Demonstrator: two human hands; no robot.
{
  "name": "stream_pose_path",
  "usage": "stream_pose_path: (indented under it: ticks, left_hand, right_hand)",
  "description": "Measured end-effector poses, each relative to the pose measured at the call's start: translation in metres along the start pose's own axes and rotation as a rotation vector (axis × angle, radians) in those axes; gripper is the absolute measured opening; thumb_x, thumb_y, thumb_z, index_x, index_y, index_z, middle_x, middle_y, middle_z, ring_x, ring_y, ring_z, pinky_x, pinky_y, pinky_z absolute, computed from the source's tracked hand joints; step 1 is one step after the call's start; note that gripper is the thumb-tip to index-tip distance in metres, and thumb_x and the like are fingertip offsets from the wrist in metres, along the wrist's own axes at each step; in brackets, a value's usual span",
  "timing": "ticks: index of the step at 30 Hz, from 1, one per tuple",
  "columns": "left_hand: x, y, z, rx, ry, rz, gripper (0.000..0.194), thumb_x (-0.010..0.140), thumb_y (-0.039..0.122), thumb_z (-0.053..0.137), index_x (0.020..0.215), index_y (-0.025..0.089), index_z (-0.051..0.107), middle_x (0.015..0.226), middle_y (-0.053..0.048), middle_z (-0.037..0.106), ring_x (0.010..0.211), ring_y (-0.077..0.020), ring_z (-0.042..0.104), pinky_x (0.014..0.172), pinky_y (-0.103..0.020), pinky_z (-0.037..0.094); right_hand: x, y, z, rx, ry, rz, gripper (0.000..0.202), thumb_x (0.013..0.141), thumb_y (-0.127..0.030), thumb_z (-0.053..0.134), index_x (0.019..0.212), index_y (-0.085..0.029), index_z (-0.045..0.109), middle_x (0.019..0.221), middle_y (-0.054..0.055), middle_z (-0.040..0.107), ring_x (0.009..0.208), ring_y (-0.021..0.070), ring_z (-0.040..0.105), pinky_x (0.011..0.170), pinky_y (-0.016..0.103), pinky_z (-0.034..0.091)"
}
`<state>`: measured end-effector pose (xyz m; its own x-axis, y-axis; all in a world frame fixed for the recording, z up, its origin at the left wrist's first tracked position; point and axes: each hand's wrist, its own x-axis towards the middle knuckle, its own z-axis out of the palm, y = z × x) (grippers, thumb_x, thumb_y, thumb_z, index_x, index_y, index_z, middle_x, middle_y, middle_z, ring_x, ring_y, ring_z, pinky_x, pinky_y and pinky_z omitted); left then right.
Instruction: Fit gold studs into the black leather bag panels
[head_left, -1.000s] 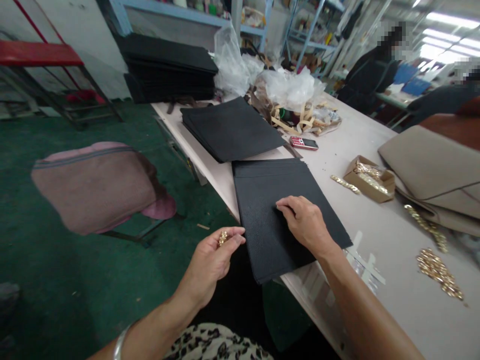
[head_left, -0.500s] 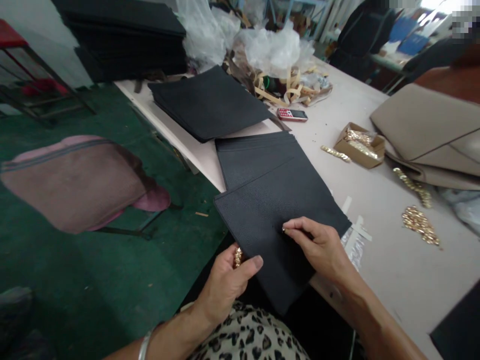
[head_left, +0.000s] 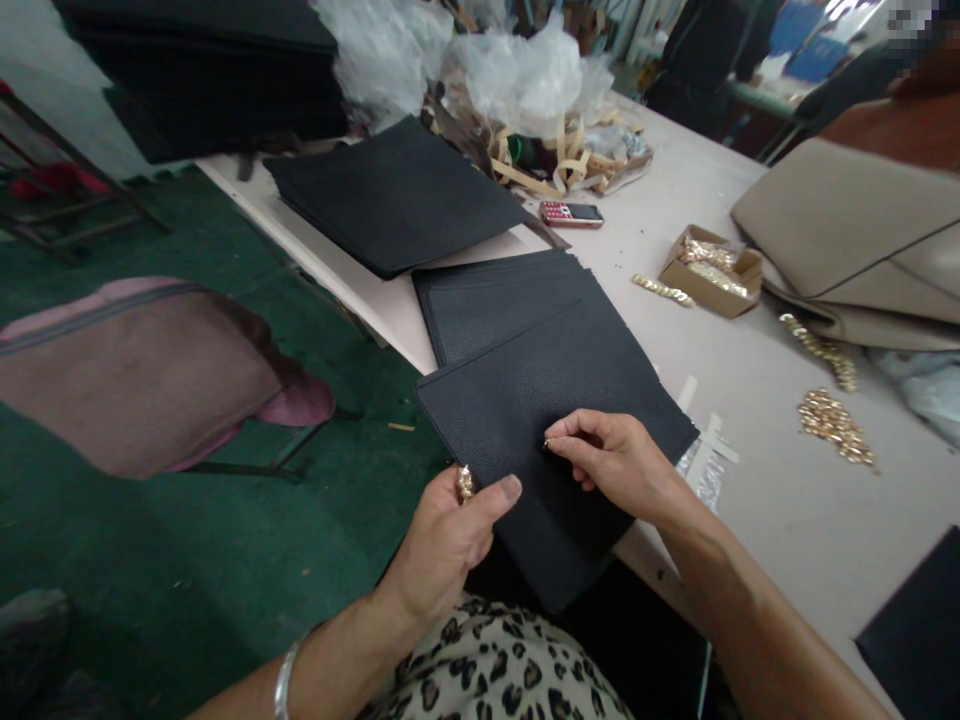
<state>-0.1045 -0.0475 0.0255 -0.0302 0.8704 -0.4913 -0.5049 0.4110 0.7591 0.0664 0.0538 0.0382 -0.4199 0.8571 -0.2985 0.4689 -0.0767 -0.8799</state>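
A black leather panel (head_left: 517, 400) lies over the table's near edge, its lower corner hanging past it. My left hand (head_left: 454, 525) grips the panel's left edge, thumb on top, with a row of gold metal pieces (head_left: 465, 483) between its fingers. My right hand (head_left: 615, 460) is pinched over the middle of the panel, with a tiny metal piece at its fingertips. More black panels (head_left: 495, 290) lie under and behind this one. Loose gold pieces (head_left: 834, 428) form a pile on the table at the right.
Behind are a black sheet stack (head_left: 397, 200), a red phone (head_left: 571, 214), plastic bags and scraps (head_left: 525, 80). A small box (head_left: 712, 272) and a beige bag (head_left: 855, 240) stand to the right. A cloth-covered chair (head_left: 142, 370) is at the left.
The view has shifted a little, so most things sit slightly higher and further left. The gold pieces in my left hand now show more upright. My right hand still pinches over the panel.
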Motion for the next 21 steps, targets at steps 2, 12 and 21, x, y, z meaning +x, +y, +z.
stream_pose_path:
  ticks: [2,12,21]
  left_hand:
    - [0.007,0.001,0.002,-0.010,-0.038,-0.009,0.028,0.073,0.039,0.081,0.084,0.018,0.065,0.058,0.010,0.047,0.037,0.0011,0.021,0.035,-0.013,0.020]
    - [0.019,-0.012,-0.002,-0.136,-0.006,-0.141,0.041,0.070,0.051,0.079,0.071,0.015,0.059,0.051,0.008,0.051,0.033,0.0002,0.026,0.035,-0.014,0.018]
    - [0.020,-0.016,-0.005,0.037,0.019,-0.060,0.049,0.075,0.056,0.072,0.054,0.018,0.048,0.039,0.008,0.035,0.033,-0.0039,0.027,0.035,-0.017,0.020]
  right_hand:
    - [0.001,0.000,0.000,0.005,-0.015,0.018,0.014,0.085,-0.031,0.063,0.085,-0.018,0.070,0.061,-0.004,0.060,0.047,0.0074,0.052,0.043,0.018,0.044]
    - [0.003,-0.003,-0.002,0.032,-0.088,0.056,0.011,0.084,-0.028,0.063,0.083,-0.018,0.068,0.062,-0.004,0.059,0.050,0.0075,0.056,0.044,0.016,0.047]
    - [0.000,0.007,-0.001,0.210,-0.003,0.043,0.026,0.077,-0.037,0.074,0.085,-0.019,0.057,0.064,-0.006,0.059,0.051,0.0094,0.060,0.045,0.019,0.050]
